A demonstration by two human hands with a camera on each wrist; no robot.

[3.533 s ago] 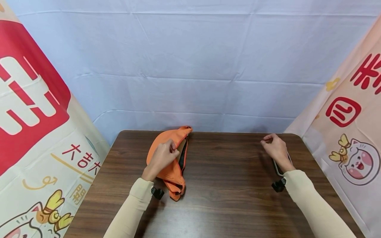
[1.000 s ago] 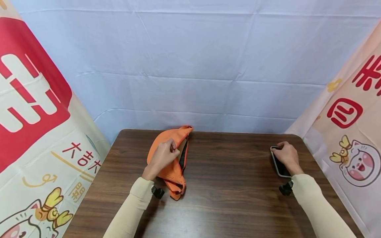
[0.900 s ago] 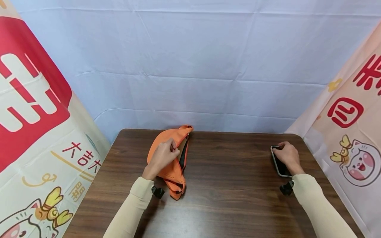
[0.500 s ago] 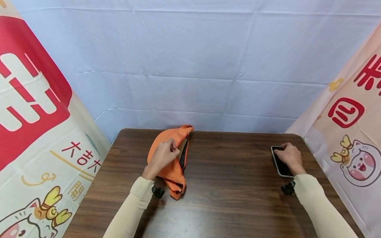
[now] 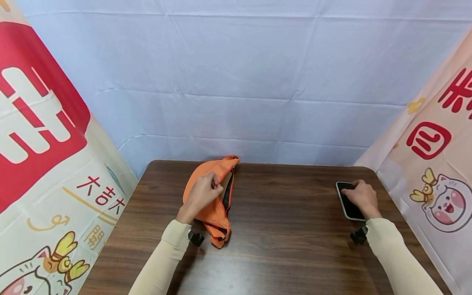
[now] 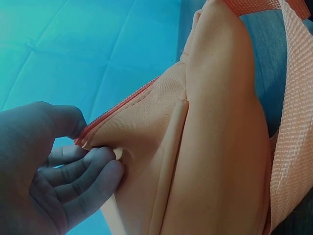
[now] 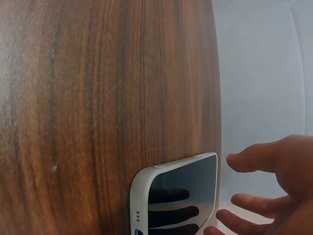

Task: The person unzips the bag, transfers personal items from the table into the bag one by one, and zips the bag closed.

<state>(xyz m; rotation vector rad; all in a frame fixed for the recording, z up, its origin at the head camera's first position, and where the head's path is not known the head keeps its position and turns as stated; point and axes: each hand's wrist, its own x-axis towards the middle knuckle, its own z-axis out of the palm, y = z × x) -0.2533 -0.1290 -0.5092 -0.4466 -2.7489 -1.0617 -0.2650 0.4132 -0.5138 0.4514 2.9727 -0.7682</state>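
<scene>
An orange waist bag (image 5: 215, 217) lies at the left of the table, its zipped mouth open toward the right. My left hand (image 5: 200, 191) pinches the bag's zipper edge; in the left wrist view the thumb and curled fingers (image 6: 100, 181) hold the fabric beside the red zipper (image 6: 120, 108). At the table's right side a smartphone (image 5: 350, 208) in a pale case lies flat, dark screen up. Over it hovers my right hand (image 5: 363, 197), fingers apart and holding nothing. The right wrist view shows the fingers reflected in the phone's screen (image 7: 183, 178).
The brown wooden table (image 5: 280, 221) has its far edge close to a pale cloth backdrop (image 5: 258, 102). Printed banners hang on both sides, left (image 5: 92, 164) and right (image 5: 439, 172). The bag's webbing strap (image 6: 296, 98) loops beside it.
My right hand has moved rightward and nearer to me, so more of the phone's screen shows. The left hand keeps its pinch on the waist bag; bag and phone stay in place.
</scene>
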